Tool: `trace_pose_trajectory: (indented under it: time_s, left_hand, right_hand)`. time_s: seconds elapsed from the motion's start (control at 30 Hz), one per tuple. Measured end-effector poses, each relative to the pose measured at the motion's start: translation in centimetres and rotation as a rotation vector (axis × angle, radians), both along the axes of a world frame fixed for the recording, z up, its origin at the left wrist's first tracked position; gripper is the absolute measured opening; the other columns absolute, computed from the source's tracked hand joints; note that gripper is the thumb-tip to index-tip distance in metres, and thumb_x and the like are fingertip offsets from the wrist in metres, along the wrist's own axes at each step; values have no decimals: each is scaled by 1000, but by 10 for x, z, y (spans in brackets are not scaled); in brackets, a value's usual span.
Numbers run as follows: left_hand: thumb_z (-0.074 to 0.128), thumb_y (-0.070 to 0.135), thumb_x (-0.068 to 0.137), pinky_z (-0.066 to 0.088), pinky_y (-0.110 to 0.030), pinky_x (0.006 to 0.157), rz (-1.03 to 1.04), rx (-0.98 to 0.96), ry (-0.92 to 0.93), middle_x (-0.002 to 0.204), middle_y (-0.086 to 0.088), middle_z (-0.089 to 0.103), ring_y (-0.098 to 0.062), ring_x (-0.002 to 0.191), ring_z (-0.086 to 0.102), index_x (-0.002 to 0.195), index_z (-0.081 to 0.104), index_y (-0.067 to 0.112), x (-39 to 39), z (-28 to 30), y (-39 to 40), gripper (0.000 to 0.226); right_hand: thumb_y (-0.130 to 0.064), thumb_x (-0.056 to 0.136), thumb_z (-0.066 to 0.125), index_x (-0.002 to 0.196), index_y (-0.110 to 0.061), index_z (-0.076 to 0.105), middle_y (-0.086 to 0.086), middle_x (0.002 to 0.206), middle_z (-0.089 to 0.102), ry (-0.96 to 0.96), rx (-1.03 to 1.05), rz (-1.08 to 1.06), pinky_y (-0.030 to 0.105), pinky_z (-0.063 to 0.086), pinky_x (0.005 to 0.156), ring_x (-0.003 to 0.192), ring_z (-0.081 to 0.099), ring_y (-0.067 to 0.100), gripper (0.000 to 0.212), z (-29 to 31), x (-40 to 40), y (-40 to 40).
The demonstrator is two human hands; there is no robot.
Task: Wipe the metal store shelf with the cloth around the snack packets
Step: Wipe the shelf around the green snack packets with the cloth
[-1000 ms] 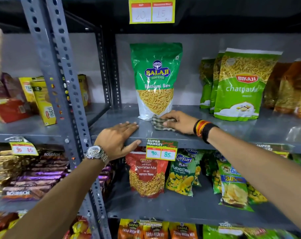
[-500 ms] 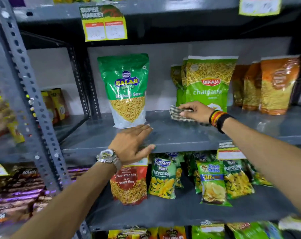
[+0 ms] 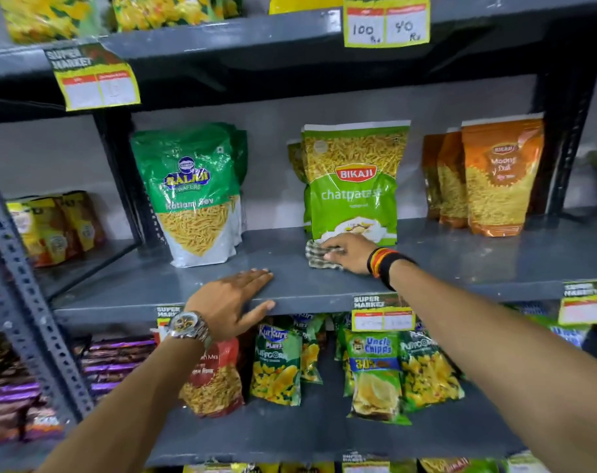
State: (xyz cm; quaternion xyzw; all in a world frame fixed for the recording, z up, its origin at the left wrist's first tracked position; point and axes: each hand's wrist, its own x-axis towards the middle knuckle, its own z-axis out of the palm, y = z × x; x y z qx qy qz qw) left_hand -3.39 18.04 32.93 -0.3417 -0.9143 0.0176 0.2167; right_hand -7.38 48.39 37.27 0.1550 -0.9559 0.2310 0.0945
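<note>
Right hand (image 3: 350, 252) presses the checked cloth (image 3: 319, 257) flat on the metal shelf (image 3: 290, 264), fingers spread, right at the light-green packet's (image 3: 353, 186) base w/o shifting it, while left hand (image 3: 234, 302) lies open, palm down, on the front edge, prob. for support.

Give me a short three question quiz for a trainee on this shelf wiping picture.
1. True or false: the right hand presses the cloth on the shelf.
2. The cloth lies in front of which packet? A Balaji B Bikaji chatpata C Moong Dal
3. Fill in: the left hand rests on the shelf's front ____.

Key: 1 true; 2 B; 3 edge.
</note>
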Motion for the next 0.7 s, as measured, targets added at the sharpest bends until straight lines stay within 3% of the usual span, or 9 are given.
trace_pose_trajectory:
  time_s: [0.1,0.23,0.33,0.4,0.43,0.53,0.63,0.7]
  left_hand:
    - [16,72,96,42,-42,112,-3,-2,-10,155,0,45,-20,140,44,154,36,21,3,1,1,79]
    - [14,72,96,43,-42,111,1,4,-8,155,1,44,-20,140,44,154,36,22,4,3,2,80]
    - [14,72,95,41,-39,110,12,-1,1,155,1,45,-20,139,45,154,36,23,8,5,5,80]
    - [12,73,93,40,-37,110,30,-7,8,156,3,43,-19,140,44,155,34,24,11,6,6,81]
    - [9,73,93,40,-37,110,34,-10,9,156,4,43,-18,140,44,155,34,25,11,7,6,83]
    - [10,74,94,42,-38,110,19,-16,20,155,3,44,-18,140,45,154,36,24,11,5,3,83]
    - [21,70,97,41,-39,111,-4,-8,-1,154,1,46,-20,139,46,152,38,22,5,2,0,75]
    - [20,71,96,41,-39,111,-15,-11,-6,152,-2,49,-22,137,48,151,40,20,2,3,-1,77]
  right_hand:
    - [-27,95,55,127,-20,58,6,133,54,-24,-21,106,31,40,99,121,52,23,34,1,39,9]
    - [-33,92,58,123,-23,61,-9,123,59,-112,-35,226,18,42,92,110,56,7,32,10,90,32]
    - [-25,94,56,131,-16,56,0,141,50,-64,-124,80,19,35,98,126,49,12,38,27,73,51]
    - [-23,95,55,129,-14,56,2,142,49,-49,-114,-24,13,37,94,120,53,-1,36,25,57,57]
    - [-25,95,55,128,-16,57,2,138,51,-41,-82,-75,12,41,92,114,57,-3,34,17,51,58]
    - [-34,94,54,127,-24,58,1,138,54,-13,5,-88,32,41,103,124,52,18,35,-3,71,44]
    - [-36,93,56,125,-24,59,-6,126,57,-84,6,92,27,41,99,115,53,10,35,3,114,35]
    - [-30,92,58,124,-20,60,-8,123,58,-97,-38,102,24,41,98,114,54,7,34,13,127,45]
